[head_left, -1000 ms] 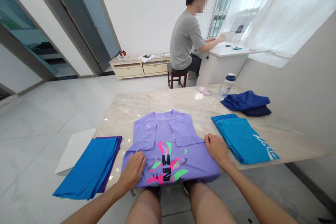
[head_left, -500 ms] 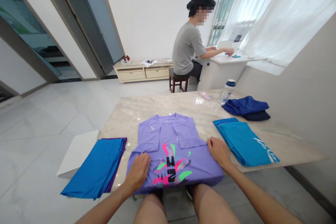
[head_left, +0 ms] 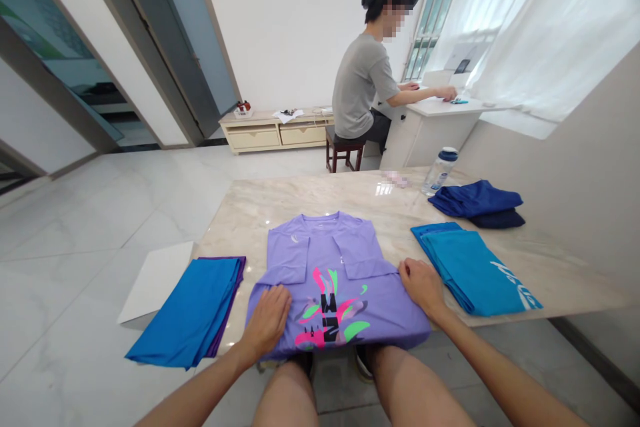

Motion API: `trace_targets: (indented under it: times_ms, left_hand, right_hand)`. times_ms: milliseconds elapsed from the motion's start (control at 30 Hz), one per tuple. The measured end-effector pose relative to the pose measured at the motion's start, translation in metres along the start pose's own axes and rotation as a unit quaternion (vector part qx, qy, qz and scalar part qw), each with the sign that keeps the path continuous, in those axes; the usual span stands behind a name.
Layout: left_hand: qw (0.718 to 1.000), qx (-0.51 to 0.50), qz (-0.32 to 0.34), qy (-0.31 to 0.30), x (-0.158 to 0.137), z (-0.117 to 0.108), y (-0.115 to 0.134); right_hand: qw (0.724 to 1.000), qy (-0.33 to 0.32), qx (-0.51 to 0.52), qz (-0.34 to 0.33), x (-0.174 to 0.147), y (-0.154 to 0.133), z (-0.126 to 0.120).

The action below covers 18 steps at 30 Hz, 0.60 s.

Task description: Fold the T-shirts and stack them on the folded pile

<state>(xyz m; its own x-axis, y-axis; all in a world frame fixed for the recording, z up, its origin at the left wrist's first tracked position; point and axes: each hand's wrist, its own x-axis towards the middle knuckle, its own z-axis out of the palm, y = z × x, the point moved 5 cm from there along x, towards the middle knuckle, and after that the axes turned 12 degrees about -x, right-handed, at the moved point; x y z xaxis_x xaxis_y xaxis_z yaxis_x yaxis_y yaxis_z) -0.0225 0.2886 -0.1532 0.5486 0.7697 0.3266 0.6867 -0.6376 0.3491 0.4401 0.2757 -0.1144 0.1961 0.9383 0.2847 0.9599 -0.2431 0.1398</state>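
Note:
A purple T-shirt [head_left: 320, 247] lies on the table in front of me, collar away from me. Its sleeves are folded inward over the body. A bright pink, green and black print shows on the part nearest me, which drapes over the table's front edge. My left hand [head_left: 270, 320] rests on the left of the shirt, fingers lying on the fabric. At the shirt's right edge, my right hand [head_left: 423, 285] has its fingers bent together on the cloth; the fingertips are partly hidden.
Left of the shirt are folded blue and purple clothes [head_left: 193, 310] and a white box [head_left: 157, 277]. To the right lie a folded turquoise garment [head_left: 480, 273], dark blue clothes [head_left: 475, 200] and a water bottle [head_left: 440, 172]. A person [head_left: 363, 80] sits at a white desk [head_left: 435, 127] beyond the table [head_left: 280, 193].
The view has shifted slightly, moving the whole scene a little right and up in the picture. Both hands keep their places on the shirt.

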Motion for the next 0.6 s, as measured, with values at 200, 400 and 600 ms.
trace_targets:
  times_ms: [200, 400, 600]
  left_hand:
    - [1.000, -0.006, -0.001, -0.007, 0.007, -0.011, 0.009]
    - [1.000, -0.009, -0.008, -0.019, 0.010, -0.014, 0.013]
    - [1.000, -0.006, -0.007, -0.016, 0.015, -0.020, 0.021]
  right_hand:
    - [1.000, 0.003, 0.004, -0.001, 0.000, 0.000, -0.001]
    - [1.000, -0.003, 0.012, -0.001, 0.001, 0.001, 0.000]
    - [1.000, 0.005, 0.007, -0.001, -0.001, 0.000, -0.002]
